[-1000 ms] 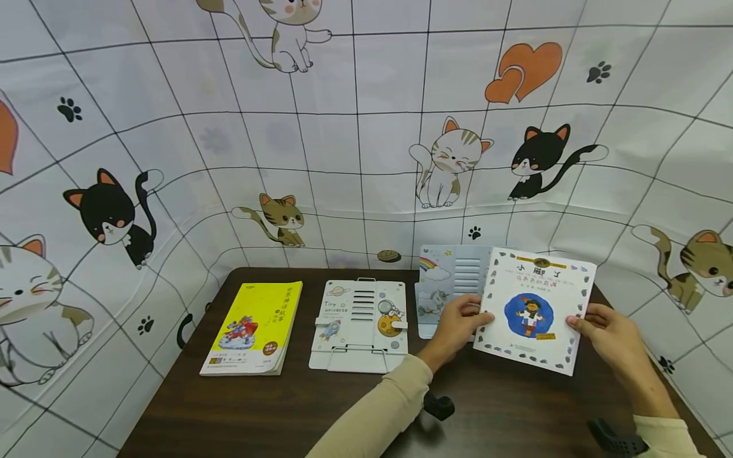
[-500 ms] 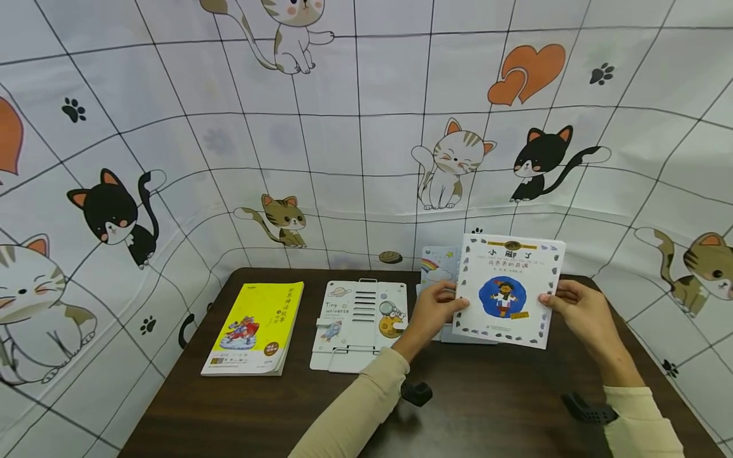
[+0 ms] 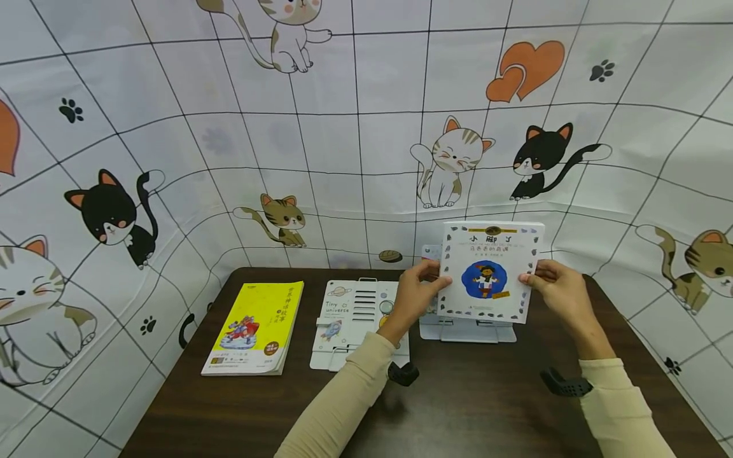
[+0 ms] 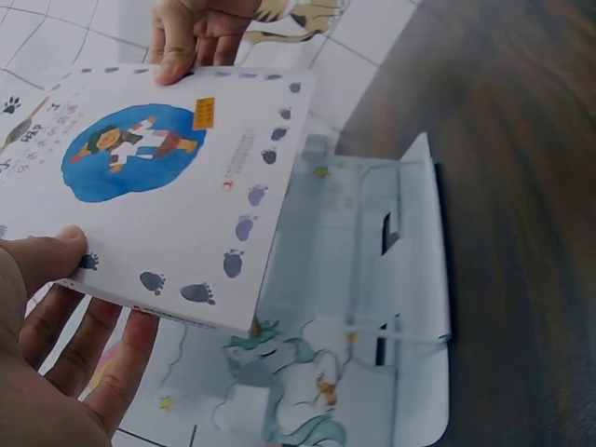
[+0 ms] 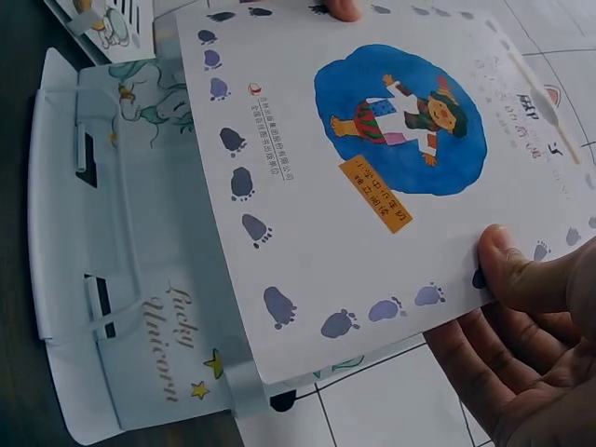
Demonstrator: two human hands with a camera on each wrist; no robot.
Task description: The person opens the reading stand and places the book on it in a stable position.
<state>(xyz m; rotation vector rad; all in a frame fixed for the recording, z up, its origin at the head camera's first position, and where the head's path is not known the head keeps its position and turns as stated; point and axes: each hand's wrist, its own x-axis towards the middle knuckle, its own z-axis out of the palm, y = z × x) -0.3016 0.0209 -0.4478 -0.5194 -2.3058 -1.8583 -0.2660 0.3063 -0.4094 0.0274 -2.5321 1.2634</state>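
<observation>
A white picture book (image 3: 491,304) with a blue round picture and footprint border is held up between both hands. My left hand (image 3: 417,294) pinches its left edge, thumb on the cover and fingers behind. At the opposite edge my right hand (image 3: 564,298) grips the same way. Behind and below the book is a pale blue unicorn book stand (image 3: 458,332), mostly hidden in the head view. Its lower ledge and wire clips show in the left wrist view. "Lucky Unicorn" lettering on the stand (image 5: 172,279) reads in the right wrist view. Book and stand appear apart at the lower edge.
Left of the hands lies a white "Tiny universe" book stand (image 3: 355,318), partly behind the left wrist. A yellow book (image 3: 254,327) lies farther left on the dark wooden table (image 3: 458,407). A cat-print cloth (image 3: 366,140) hangs behind the table.
Both hands have carried the white picture book left and a little upward, from the right side to in front of the unicorn stand. Its tilt has lessened.
</observation>
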